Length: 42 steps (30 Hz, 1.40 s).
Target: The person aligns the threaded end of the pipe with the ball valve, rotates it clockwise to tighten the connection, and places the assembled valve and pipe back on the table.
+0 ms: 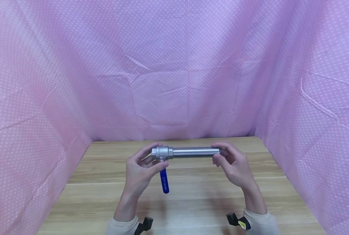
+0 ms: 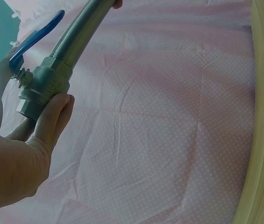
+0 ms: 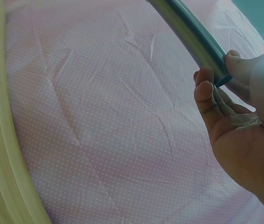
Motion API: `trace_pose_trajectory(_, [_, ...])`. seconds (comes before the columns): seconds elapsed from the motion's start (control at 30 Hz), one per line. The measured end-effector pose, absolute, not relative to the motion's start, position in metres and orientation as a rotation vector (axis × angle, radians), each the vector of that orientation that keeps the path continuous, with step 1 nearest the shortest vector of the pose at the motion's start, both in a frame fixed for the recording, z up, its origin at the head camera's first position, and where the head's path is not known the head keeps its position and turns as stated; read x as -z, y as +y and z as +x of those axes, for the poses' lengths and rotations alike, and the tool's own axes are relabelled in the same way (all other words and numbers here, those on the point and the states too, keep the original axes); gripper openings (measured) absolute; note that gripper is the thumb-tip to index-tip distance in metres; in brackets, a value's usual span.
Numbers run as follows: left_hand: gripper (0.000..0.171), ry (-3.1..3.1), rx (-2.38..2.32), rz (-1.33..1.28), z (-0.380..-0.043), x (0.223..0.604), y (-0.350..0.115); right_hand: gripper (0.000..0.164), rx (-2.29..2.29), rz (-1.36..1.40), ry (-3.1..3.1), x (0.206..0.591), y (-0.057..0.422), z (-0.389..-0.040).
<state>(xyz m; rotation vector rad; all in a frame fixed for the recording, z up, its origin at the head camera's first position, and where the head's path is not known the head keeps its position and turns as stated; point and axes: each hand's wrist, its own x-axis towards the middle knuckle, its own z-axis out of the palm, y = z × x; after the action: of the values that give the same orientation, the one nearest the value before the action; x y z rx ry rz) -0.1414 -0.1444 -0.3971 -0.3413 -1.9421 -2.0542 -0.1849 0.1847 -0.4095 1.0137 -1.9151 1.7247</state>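
Note:
A steel ball valve (image 1: pixel 163 152) with a blue lever handle (image 1: pixel 164 181) is joined to a straight steel pipe (image 1: pixel 195 152), and both are held level above the table. My left hand (image 1: pixel 139 171) grips the valve, thumb by the base of the lever and fingers behind the body. In the left wrist view, fingertips press the side of the valve body (image 2: pixel 52 77). My right hand (image 1: pixel 235 164) pinches the pipe's free end between thumb and fingers. The right wrist view shows that end of the pipe (image 3: pixel 195 39) between thumb and fingertips.
Beneath the hands lies a wooden table (image 1: pixel 192 202). Pink polka-dot cloth (image 1: pixel 174 81) hangs behind it and on both sides. Each wrist wears a black strap mount, the left mount (image 1: pixel 145 225) and the right mount (image 1: pixel 236 219), over pale sleeves.

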Motion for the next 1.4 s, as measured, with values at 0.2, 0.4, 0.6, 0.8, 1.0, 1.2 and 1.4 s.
trace_pose_trajectory(0.2, [0.068,-1.948,2.055,-0.337,-0.1418,0.3963,-0.1452,0.035,-1.746,1.019,-1.895,0.4094,0.1833,-0.1861])
trace_pose_trajectory(0.4, [0.069,-1.949,2.053,-0.343,-0.1425,0.3962,-0.1463,0.041,-1.848,1.0,-1.899,0.4077,0.1821,-0.1848])
trace_pose_trajectory(0.6, [0.069,-1.95,2.055,-0.342,-0.1436,0.3958,-0.1469,0.044,-1.867,1.0,-1.904,0.4074,0.1814,-0.1839])
trace_pose_trajectory(0.8, [0.069,-1.958,2.047,-0.342,-0.1444,0.3957,-0.1475,0.044,-1.864,1.024,-1.885,0.4069,0.1803,-0.1845])
trace_pose_trajectory(1.0, [0.068,-1.945,2.053,-0.342,-0.1452,0.3947,-0.1471,0.042,-1.856,1.027,-1.88,0.4064,0.1797,-0.1855])
trace_pose_trajectory(1.2, [0.068,-1.963,2.047,-0.338,-0.1452,0.3945,-0.1458,0.042,-1.844,1.038,-1.856,0.4071,0.1803,-0.1856])
trace_pose_trajectory(1.4, [0.068,-1.963,2.048,-0.334,-0.1448,0.3946,-0.1455,0.041,-1.797,1.017,-1.881,0.4069,0.1802,-0.1855])
